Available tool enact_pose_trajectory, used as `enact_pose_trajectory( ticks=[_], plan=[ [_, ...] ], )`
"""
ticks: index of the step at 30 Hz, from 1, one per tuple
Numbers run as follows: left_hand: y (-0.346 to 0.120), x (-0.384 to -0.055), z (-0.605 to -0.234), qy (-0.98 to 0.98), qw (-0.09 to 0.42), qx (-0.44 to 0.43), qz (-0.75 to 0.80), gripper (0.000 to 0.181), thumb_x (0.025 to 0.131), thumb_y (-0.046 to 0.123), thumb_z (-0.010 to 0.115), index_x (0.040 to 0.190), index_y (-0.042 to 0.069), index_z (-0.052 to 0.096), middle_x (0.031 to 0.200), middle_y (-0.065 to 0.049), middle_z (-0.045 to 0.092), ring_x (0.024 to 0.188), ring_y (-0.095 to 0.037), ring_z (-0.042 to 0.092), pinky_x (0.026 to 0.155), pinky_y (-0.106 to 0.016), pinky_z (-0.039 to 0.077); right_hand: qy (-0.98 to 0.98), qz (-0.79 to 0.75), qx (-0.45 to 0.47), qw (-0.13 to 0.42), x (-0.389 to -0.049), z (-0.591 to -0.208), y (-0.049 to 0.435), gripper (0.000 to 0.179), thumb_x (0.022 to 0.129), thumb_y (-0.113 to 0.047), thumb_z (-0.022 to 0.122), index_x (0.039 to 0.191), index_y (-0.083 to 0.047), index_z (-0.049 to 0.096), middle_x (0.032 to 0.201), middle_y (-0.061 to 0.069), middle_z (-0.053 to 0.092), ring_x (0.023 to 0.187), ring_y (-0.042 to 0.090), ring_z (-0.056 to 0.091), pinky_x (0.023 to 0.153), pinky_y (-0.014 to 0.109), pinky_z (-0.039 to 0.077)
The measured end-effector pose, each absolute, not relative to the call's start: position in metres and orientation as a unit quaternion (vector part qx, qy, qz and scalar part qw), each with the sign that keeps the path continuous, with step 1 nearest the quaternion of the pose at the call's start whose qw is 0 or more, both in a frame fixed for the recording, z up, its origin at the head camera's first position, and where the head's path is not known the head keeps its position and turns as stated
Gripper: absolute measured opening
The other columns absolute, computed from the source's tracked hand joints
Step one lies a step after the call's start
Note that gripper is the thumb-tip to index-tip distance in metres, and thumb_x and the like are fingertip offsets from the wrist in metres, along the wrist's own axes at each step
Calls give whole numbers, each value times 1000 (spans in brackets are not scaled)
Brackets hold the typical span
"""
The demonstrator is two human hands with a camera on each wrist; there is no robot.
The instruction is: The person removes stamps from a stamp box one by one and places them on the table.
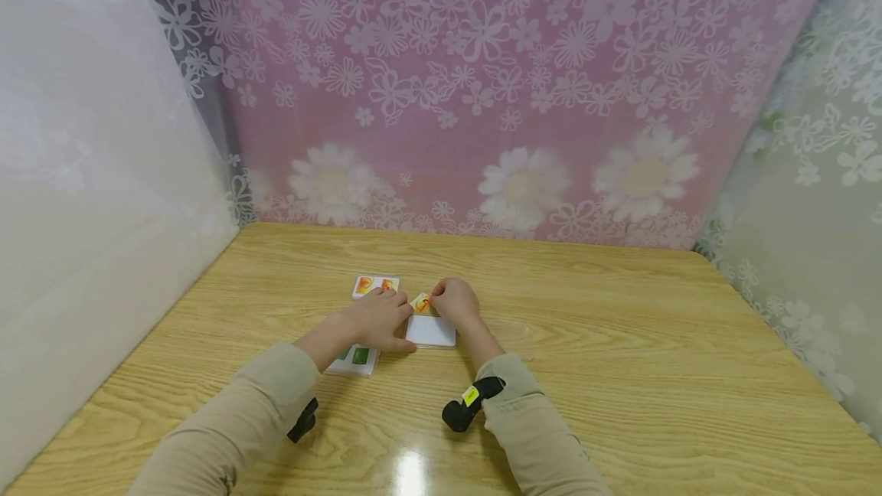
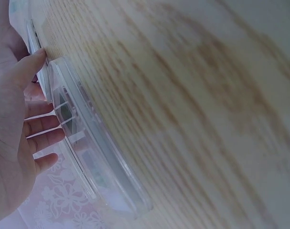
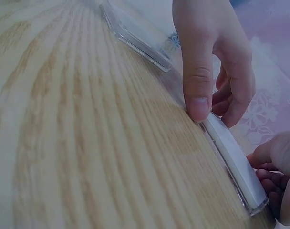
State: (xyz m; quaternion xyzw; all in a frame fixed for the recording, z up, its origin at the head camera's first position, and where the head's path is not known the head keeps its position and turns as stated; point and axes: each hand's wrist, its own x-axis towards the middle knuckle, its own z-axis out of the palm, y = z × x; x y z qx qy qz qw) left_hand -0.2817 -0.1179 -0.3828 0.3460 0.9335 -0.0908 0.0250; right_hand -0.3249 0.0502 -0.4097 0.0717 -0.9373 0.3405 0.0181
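My right hand pinches the edge of a card with an orange picture, just beyond a clear plastic case holding white cards. In the right wrist view, curled fingers of the right hand are at the far end of the case. My left hand spreads over the case's left side, its thumb touching the near left corner. In the left wrist view, the left hand's other fingers extend over a neighbouring clear case.
Left of the white cards, orange-picture cards lie beyond my left hand, partly covered by it. Green-picture cards in a clear case show nearer me. A faint transparent plastic piece lies right of my right wrist. Flowered curtains surround the wooden table.
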Motion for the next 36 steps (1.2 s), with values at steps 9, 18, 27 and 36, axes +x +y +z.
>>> enact_pose_trajectory(
  ticks=[9,18,27,36],
  plan=[
    [-117,-282,-384,932,21,350,-92,63,84,62,52,120,10,58,112,-2,53,102,-19,51,93,-40,38,-935,348,63,35,-322,-410,48,7,84,-13,65,81,-8,67,73,2,61,64,17,52,57,27,40],
    [-115,-282,-382,933,29,344,-103,66,83,63,52,121,10,57,116,-4,53,107,-20,50,93,-40,37,-914,402,42,42,-320,-404,52,7,82,-10,62,84,-7,67,80,4,62,72,19,54,62,29,44],
    [-113,-285,-379,936,42,337,-92,71,82,66,51,122,8,57,119,-5,54,112,-23,48,98,-42,35,-910,411,36,34,-323,-396,63,12,85,-13,59,91,-7,66,86,5,64,78,20,56,67,33,45],
    [-110,-287,-372,939,24,335,-66,65,86,61,49,125,9,55,124,-5,54,120,-23,45,103,-44,30,-902,428,45,32,-324,-384,84,17,89,-17,56,97,-5,66,94,7,64,81,21,57,70,34,47]
  ],
)
